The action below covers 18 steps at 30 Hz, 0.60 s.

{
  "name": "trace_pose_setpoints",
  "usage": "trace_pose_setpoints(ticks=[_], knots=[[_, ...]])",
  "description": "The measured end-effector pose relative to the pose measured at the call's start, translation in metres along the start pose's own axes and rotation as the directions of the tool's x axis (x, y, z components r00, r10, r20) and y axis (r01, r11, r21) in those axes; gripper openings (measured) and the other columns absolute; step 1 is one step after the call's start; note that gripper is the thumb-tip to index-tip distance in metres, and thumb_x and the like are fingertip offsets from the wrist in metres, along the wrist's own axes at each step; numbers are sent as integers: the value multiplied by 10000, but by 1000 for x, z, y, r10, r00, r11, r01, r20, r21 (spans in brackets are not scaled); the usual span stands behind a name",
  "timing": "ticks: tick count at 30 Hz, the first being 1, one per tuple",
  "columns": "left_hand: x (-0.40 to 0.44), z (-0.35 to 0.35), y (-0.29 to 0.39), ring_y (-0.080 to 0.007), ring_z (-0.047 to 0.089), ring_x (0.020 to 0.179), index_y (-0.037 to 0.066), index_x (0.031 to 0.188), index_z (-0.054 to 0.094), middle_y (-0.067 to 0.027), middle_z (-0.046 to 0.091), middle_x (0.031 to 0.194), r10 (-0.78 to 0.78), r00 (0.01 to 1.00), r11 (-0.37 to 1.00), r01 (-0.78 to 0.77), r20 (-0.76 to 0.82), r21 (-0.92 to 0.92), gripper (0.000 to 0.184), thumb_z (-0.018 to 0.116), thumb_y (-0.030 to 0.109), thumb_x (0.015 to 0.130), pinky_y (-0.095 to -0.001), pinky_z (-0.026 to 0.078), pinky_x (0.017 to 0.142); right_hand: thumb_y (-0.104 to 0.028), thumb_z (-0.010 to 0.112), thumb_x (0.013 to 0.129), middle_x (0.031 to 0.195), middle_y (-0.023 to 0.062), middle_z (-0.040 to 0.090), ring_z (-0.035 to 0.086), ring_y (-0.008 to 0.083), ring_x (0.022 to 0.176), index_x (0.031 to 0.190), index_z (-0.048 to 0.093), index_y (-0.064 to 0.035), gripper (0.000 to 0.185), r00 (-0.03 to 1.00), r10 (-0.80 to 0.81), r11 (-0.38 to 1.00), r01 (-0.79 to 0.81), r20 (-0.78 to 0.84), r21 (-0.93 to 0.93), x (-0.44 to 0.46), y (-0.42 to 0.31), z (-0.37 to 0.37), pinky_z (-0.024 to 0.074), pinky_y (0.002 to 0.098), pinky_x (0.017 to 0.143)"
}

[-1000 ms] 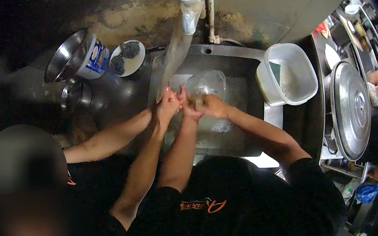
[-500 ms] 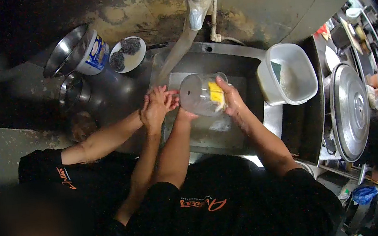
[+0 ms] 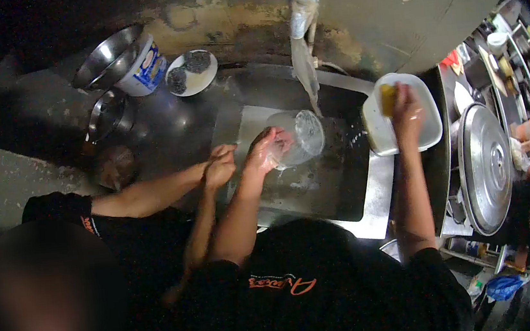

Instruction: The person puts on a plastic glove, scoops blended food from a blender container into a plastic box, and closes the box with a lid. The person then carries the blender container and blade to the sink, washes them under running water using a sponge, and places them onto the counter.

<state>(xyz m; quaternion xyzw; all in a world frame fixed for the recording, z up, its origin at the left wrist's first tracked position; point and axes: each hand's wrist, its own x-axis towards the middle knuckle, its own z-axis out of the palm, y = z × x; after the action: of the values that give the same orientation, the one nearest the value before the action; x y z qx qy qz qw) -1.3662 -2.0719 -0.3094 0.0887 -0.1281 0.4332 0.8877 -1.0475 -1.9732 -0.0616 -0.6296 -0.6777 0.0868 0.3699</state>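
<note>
My left hand (image 3: 268,149) is closed on a clear, round plastic container (image 3: 304,137), wet and tilted over the sink (image 3: 338,187). Its bottom or rim faces the right; I cannot tell which. Over the translucent white tub (image 3: 428,130) at the sink's right edge, my right hand (image 3: 406,110) grips a yellow sponge (image 3: 388,99), slightly blurred by motion. The inside of the tub is partly hidden by that hand.
A co-worker's clasped hands (image 3: 220,165) are close to my left forearm. Behind them stand a plate (image 3: 203,80) with dark scouring pads, a bucket (image 3: 144,75) and a metal bowl (image 3: 105,56). A wrapped pipe (image 3: 305,51) hangs over the sink. A large pot lid (image 3: 488,168) is at right.
My right hand has left the container and moved right to the tub with the yellow sponge. The container stays in my left hand. The co-worker's hands have moved slightly down, away from the container.
</note>
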Motion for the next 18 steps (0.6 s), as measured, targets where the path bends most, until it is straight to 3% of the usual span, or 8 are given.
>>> trace_pose_setpoints(ticks=[3, 4, 7, 8, 10, 13, 17, 18], knots=[[0, -43, 1, -335, 459, 1264, 82, 1355, 458, -160, 512, 1324, 419, 906, 762, -391, 67, 516, 492, 522, 361, 955, -532, 473, 931, -395, 520, 924, 902, 235, 643, 616, 411, 865, 991, 657, -52, 376, 977, -149, 918, 195, 154, -347, 49, 60, -6, 462, 501, 713], [2, -54, 3, -331, 458, 1265, 83, 1364, 445, -160, 502, 1334, 382, 921, 773, -362, 73, 522, 498, 531, 349, 952, -518, 448, 961, -417, 566, 890, 965, 206, 657, 622, 398, 910, 1016, 670, -56, 396, 941, 55, 851, 131, 333, -509, 47, 28, -24, 479, 482, 772], [21, -74, 35, -318, 455, 1269, 88, 1391, 405, -161, 473, 1362, 290, 949, 768, -307, 122, 562, 525, 559, 313, 943, -476, 374, 1051, -372, 643, 860, 994, 197, 670, 633, 372, 981, 1026, 696, -56, 361, 927, -358, 925, 369, 113, -94, 70, -5, -25, 485, 443, 844], [27, -85, 26, -314, 473, 1251, 72, 1366, 432, -158, 494, 1336, 452, 872, 810, -314, -187, 495, 477, 555, 263, 947, -456, 420, 1015, -359, 623, 884, 999, 222, 663, 632, 375, 991, 1070, 684, -60, 358, 916, -390, 921, 389, 98, 30, 73, -46, -35, 486, 419, 856], [50, -38, 17, -313, 469, 1253, 68, 1366, 424, -158, 496, 1328, 534, 842, 431, -346, 74, 834, 501, 581, 258, 930, -455, 427, 1010, -354, 584, 916, 1024, 234, 658, 642, 346, 1001, 1119, 657, -32, 388, 900, -437, 869, 420, 5, 262, 65, -127, -59, 475, 389, 874], [58, 63, -43, -290, 461, 1255, 69, 1365, 426, -147, 490, 1331, 650, 754, 347, -182, -95, 920, 588, 666, 280, 871, -458, 416, 1016, -353, 552, 935, 1141, 200, 636, 596, 283, 1096, 1192, 600, 7, 445, 838, -543, 799, 499, 47, 335, 71, -206, -74, 418, 351, 954], [83, 50, -46, -262, 495, 1196, 62, 1341, 442, -149, 518, 1275, 765, 556, 448, -95, -325, 889, 580, 685, 260, 852, -457, 440, 967, -229, 434, 981, 1323, 165, 535, 459, 269, 1278, 1282, 546, -33, 376, 480, -811, 525, 849, 335, 53, 138, -212, -42, 330, 340, 1062], [92, 44, -40, -255, 503, 1181, 61, 1334, 446, -149, 525, 1260, 778, 515, 456, -69, -360, 887, 578, 690, 254, 848, -456, 445, 955, -179, 427, 966, 1347, 153, 518, 443, 257, 1290, 1300, 537, -46, 376, 364, -871, 443, 873, 329, 204, 168, -198, -29, 313, 348, 1078]])
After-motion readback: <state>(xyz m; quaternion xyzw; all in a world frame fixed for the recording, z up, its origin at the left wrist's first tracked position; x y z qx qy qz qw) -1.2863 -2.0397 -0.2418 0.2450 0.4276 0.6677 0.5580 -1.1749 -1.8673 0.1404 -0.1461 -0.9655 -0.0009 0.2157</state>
